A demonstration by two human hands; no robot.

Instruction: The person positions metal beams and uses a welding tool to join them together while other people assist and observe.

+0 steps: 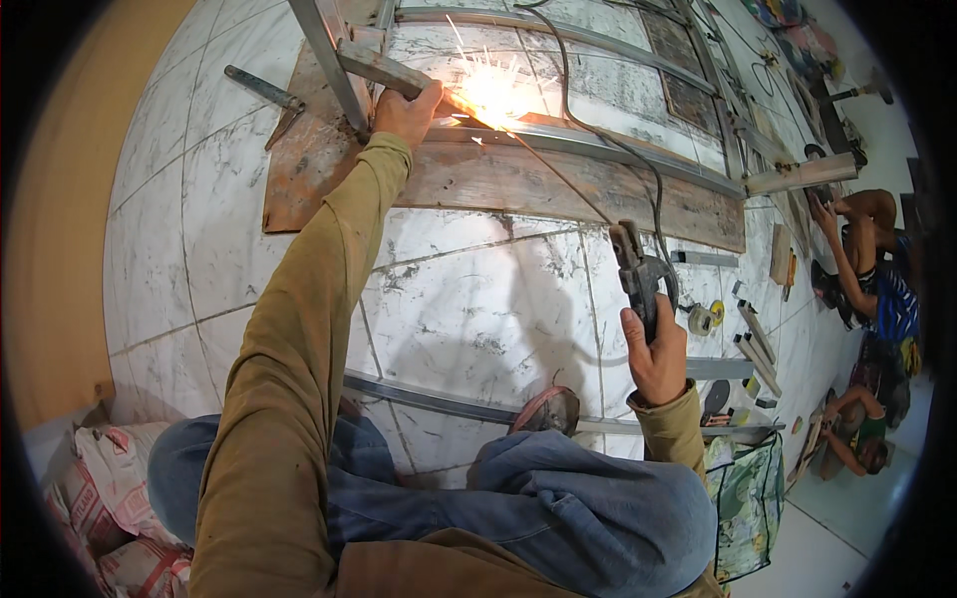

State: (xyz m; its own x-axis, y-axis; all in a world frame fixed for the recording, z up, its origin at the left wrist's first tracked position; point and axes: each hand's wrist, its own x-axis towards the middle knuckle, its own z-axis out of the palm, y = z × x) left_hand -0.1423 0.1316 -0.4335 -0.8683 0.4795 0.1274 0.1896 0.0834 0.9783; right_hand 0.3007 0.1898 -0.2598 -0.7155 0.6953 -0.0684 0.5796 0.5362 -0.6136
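Note:
My right hand (655, 351) is wrapped round the handle of a black welding electrode holder (638, 274). From its jaws a thin welding rod (563, 177) slants up and left into a bright arc (490, 98) throwing sparks. My left hand (407, 115), in a long olive sleeve, grips a short square metal tube (379, 66) just left of the arc. Glare hides the tube's far end and the joint. Below the arc runs a rail of the metal frame (608, 151), along a worn wooden board (558, 194) on the tiles.
A hammer-like tool (261, 88) lies at upper left. The black cable (573, 100) crosses the frame. A tape measure (702, 320) and tube offcuts (760, 349) lie at right, near a green patterned bag (746, 498). Sacks (120, 478) sit at lower left. Two people crouch far right.

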